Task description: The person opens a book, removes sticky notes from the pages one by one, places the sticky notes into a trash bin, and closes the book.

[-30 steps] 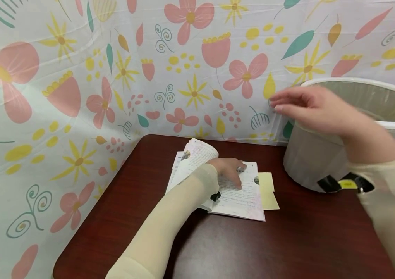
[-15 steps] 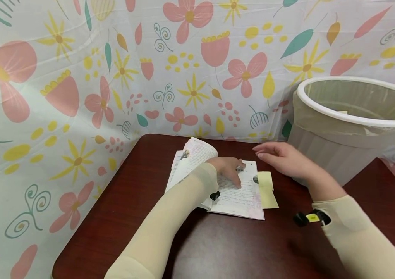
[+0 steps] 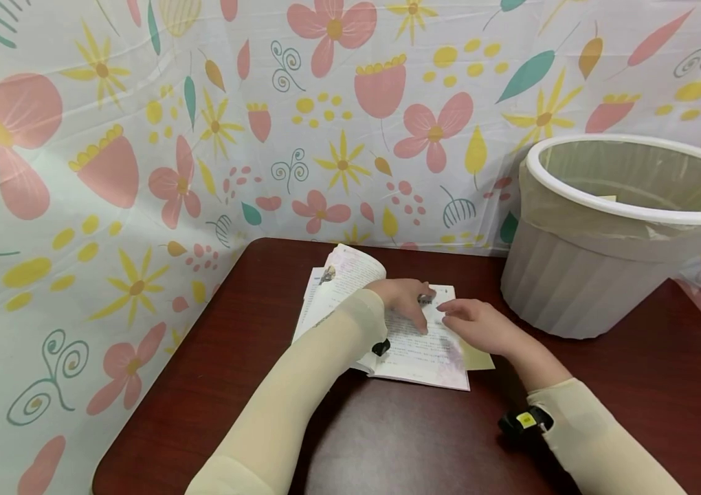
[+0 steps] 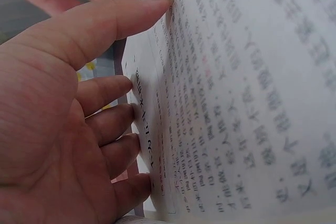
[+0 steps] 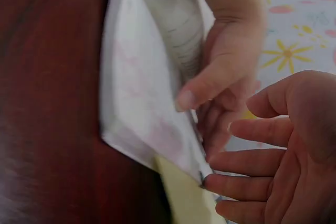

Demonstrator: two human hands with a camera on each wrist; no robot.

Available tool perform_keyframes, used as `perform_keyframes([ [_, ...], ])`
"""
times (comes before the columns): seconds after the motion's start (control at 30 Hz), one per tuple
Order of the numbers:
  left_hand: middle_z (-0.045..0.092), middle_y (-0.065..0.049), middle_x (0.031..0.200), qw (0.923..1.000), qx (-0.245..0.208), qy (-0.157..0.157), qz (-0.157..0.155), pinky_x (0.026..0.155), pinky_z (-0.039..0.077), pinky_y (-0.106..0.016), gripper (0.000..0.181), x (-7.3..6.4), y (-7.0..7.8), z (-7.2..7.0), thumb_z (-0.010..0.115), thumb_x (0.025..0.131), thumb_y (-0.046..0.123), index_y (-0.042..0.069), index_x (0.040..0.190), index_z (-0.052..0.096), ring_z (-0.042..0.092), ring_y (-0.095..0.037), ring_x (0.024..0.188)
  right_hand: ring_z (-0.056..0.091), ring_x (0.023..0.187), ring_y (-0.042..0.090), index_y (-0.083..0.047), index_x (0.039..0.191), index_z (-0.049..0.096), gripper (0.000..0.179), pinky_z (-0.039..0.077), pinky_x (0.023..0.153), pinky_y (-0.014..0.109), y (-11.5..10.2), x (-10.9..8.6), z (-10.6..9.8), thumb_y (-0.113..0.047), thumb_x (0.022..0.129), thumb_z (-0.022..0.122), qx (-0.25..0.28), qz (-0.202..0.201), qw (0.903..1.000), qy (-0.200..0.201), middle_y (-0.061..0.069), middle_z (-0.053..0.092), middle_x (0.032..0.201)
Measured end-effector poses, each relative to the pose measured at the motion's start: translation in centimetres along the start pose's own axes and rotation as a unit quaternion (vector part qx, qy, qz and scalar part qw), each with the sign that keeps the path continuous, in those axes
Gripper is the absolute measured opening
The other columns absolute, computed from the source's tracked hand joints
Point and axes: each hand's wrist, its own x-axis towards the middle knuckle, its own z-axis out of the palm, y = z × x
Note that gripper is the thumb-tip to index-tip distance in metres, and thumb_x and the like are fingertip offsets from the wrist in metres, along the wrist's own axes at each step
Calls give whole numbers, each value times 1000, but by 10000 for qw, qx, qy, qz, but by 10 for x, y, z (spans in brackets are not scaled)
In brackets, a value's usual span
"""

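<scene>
An open book (image 3: 412,364) with printed text lies on the dark wooden table, its left pages curling upward. My left hand (image 3: 403,299) rests across the right-hand page with fingers spread; in the left wrist view its thumb and fingertips touch the printed page (image 4: 226,103). Over the page's right edge hovers my right hand (image 3: 480,326), fingers loosely bent and nothing between them. Yellow sticky notes (image 3: 477,357) stick out from the book's right side, partly covered by the right hand. The right wrist view has that hand (image 5: 273,166) near the page corner and a yellow note (image 5: 184,192).
A grey waste bin (image 3: 573,275) with a white rim and a liner stands on the table at the back right. Some pale scraps show inside it. Behind the table (image 3: 425,447) hangs a flowered cloth (image 3: 338,103).
My right hand has come down and leftward from in front of the bin to the book's right edge. The left hand has stayed on the page.
</scene>
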Motion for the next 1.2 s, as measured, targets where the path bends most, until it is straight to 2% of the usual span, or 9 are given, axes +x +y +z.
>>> perform_keyframes([
  [0.3, 17, 13, 173, 9999, -113, 57, 102, 127, 24, -28, 96, 1, -1, 2, 85, 81, 45, 36, 161, 34, 15, -7, 160, 61, 129, 41, -1, 137, 64, 40, 50, 104, 58, 8, -3, 10, -24, 105, 56, -100, 65, 9999, 92, 23, 65, 138],
  [0.5, 17, 14, 173, 9999, -93, 71, 40, 127, 25, -29, 96, 4, -2, 2, 86, 79, 47, 38, 160, 35, 17, -7, 160, 56, 135, 42, -1, 139, 63, 42, 47, 107, 60, 12, -3, 9, -26, 106, 54, -124, 240, 9996, -9, 24, 62, 142],
  [0.7, 16, 15, 173, 10000, -72, 52, -10, 127, 24, -29, 96, 2, 0, 1, 85, 80, 47, 38, 160, 34, 16, -7, 160, 53, 136, 44, -1, 139, 63, 41, 44, 109, 62, 14, -6, 1, -21, 106, 50, -255, 231, 9991, -242, 25, 61, 143],
  [0.87, 14, 15, 173, 9999, -114, 9, -56, 127, 24, -29, 97, 3, 0, 0, 85, 80, 46, 39, 161, 34, 15, -6, 160, 50, 139, 47, 1, 142, 60, 42, 42, 110, 63, 12, -14, -6, -19, 107, 48, -284, 62, 9976, -625, 26, 58, 146],
  [1.07, 14, 15, 173, 10000, -72, -2, -55, 127, 25, -29, 96, 3, -1, 1, 85, 80, 46, 39, 161, 33, 15, -6, 160, 59, 130, 39, -4, 149, 54, 48, 48, 105, 60, 5, -25, -6, -23, 106, 50, -290, 202, 9936, -1071, 25, 59, 144],
  [1.2, 15, 15, 173, 10000, -61, 46, -24, 127, 24, -28, 96, 2, -2, 1, 85, 80, 46, 38, 161, 34, 15, -6, 160, 61, 126, 35, -5, 150, 53, 49, 50, 103, 58, 0, -32, 0, -25, 106, 52, -352, 244, 9926, -1140, 25, 60, 143],
])
